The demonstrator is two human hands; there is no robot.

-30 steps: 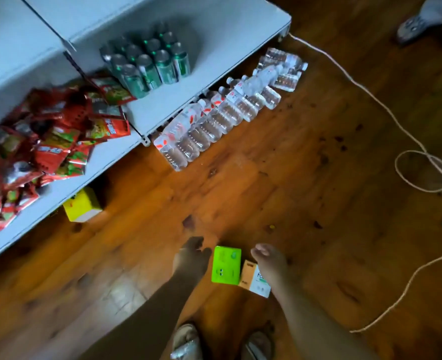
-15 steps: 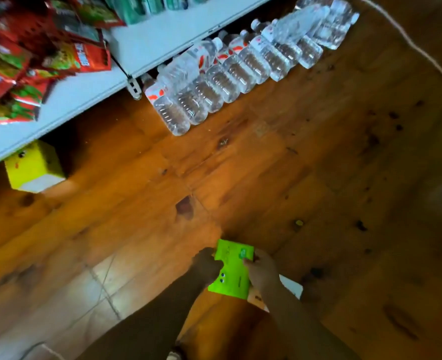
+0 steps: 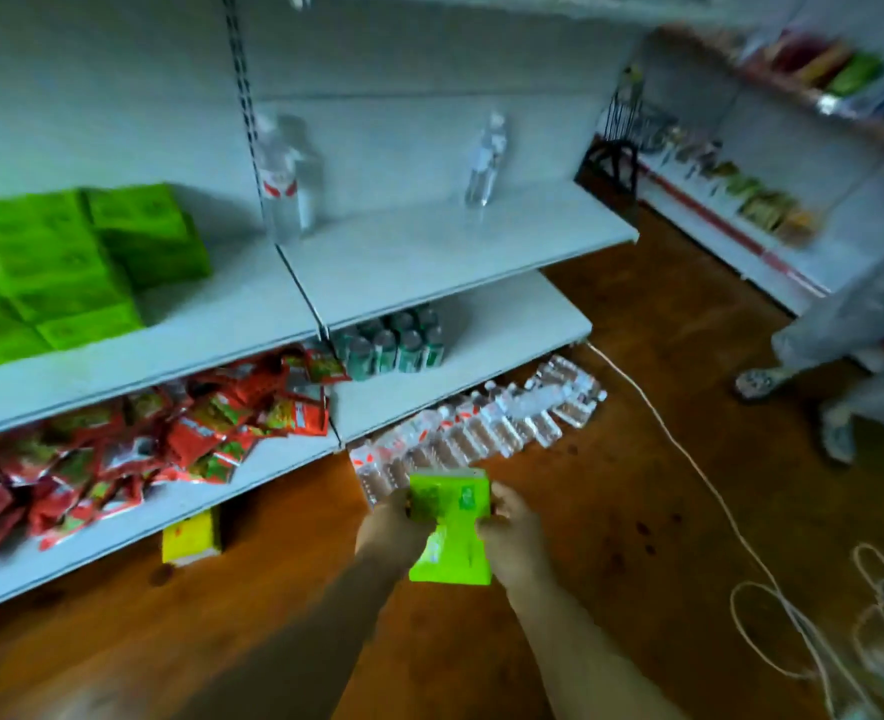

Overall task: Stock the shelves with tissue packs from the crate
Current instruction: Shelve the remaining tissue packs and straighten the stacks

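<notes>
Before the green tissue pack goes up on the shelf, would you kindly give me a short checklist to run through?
1. Grip: left hand and right hand both hold the green tissue pack by its sides: ok.
2. Destination: stacked green packs sit on the upper shelf, with bare shelf to their right: ok.
3. Obstacle: a water bottle stands upright just past the divider, apart from that bare spot: ok.
4. Count: one pack or two held together, blurred: cannot tell.
5. Footing: the white cord lies on the floor to the right, away from the stack: ok.
6. Crate: not in view: cannot tell.
</notes>
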